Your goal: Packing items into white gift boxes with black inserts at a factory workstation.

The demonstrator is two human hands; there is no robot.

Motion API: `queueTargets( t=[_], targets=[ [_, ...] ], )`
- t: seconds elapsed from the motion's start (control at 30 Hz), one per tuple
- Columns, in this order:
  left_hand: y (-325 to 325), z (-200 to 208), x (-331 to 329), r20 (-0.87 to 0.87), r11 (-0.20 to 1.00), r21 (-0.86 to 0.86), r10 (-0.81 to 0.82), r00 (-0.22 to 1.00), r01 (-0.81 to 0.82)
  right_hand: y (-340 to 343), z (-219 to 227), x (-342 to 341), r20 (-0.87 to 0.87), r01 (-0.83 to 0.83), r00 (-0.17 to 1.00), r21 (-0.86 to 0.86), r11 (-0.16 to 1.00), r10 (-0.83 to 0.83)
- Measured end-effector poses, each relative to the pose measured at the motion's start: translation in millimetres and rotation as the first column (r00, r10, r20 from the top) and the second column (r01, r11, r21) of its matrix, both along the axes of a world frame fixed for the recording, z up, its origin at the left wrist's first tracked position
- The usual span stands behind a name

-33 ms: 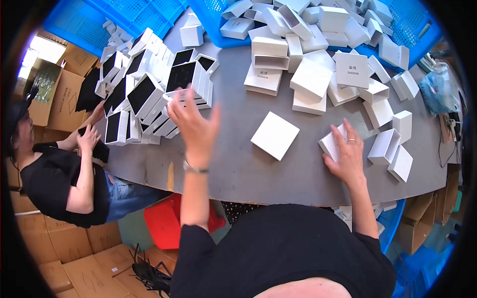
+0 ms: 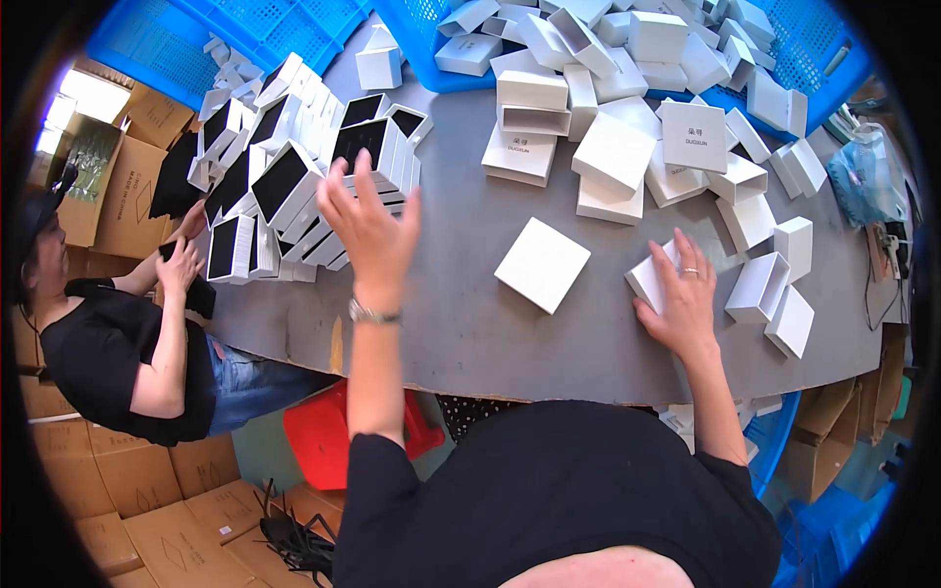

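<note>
My left hand (image 2: 374, 240) is raised in front of a stack of white box trays with black inserts (image 2: 286, 184). Its fingers are spread and nothing shows in them. At the right, my right hand (image 2: 688, 306) lies over a small white box (image 2: 645, 283) on the grey table, fingers across its top and thumb at its near side. Between my hands a plain white square box (image 2: 542, 266) lies flat and apart from both. Beyond my right hand sits a loose pile of white lids and boxes (image 2: 614, 152), some lying on their sides.
Blue crates (image 2: 417, 39) stand at the far side of the table (image 2: 451, 323), one heaped with white boxes. At the left a co-worker (image 2: 127, 353) handles a small black piece. A red stool (image 2: 323, 436) and cardboard cartons (image 2: 172, 544) are below. A clear bluish bag (image 2: 867, 176) hangs at the right.
My left hand has shifted slightly left and toward the trays' near side. My right hand has barely moved on its box.
</note>
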State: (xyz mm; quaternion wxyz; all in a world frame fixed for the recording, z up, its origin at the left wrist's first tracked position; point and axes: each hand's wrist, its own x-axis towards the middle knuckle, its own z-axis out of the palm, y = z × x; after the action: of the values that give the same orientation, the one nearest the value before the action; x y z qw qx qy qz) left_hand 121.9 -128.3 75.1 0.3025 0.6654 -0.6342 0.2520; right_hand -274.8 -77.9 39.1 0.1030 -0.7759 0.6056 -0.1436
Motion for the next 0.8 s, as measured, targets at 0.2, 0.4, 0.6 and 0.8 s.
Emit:
queueTargets(
  t=[0.2,0.4,0.6,0.8],
  targets=[
    [-25,-4,27,0.163,0.958,0.213,0.159,0.974,-0.192,-7,0,92,0.154,-0.410,0.877,-0.256,0.876,0.455],
    [-13,-8,27,0.021,0.979,0.200,-0.052,0.998,0.047,-28,1,87,0.619,-0.403,0.753,0.169,0.899,0.221],
    [-8,1,23,0.051,0.971,0.117,-0.217,0.975,0.210,-23,13,28,0.428,-0.056,0.877,0.543,0.838,-0.219],
    [-45,19,40,-0.040,0.872,0.401,-0.289,0.956,0.280,26,12,34,0.222,-0.481,0.808,-0.284,0.829,0.545]
  ],
)
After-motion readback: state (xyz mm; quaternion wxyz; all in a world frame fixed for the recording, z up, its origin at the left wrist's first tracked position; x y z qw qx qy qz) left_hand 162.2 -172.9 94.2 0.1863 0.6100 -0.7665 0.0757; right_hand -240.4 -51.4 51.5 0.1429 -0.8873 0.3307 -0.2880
